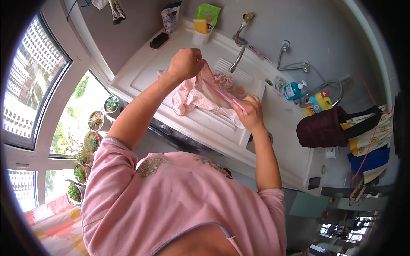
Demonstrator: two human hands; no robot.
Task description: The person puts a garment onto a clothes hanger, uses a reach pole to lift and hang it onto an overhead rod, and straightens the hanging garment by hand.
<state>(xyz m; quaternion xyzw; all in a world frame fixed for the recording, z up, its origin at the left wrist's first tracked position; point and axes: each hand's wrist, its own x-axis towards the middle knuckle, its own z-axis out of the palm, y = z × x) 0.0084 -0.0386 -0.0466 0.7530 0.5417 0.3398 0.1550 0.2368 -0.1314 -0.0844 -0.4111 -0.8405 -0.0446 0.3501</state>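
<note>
Under the window [36,77] beside me, potted succulents [112,103] line the sill; a white worktop [133,73] runs along the grey wall, with a dark-bristled brush [159,40] and a green pouch [210,14] at the back, and a blue bottle [293,91] on the far right. A pale pink patterned cloth [190,97] lies crumpled below the tap [237,59], partly lifted. The left hand's [185,63] fingers curl shut, pinching its raised edge; the right hand's [249,112] close around a slim pink strip [225,97] against it.
</note>
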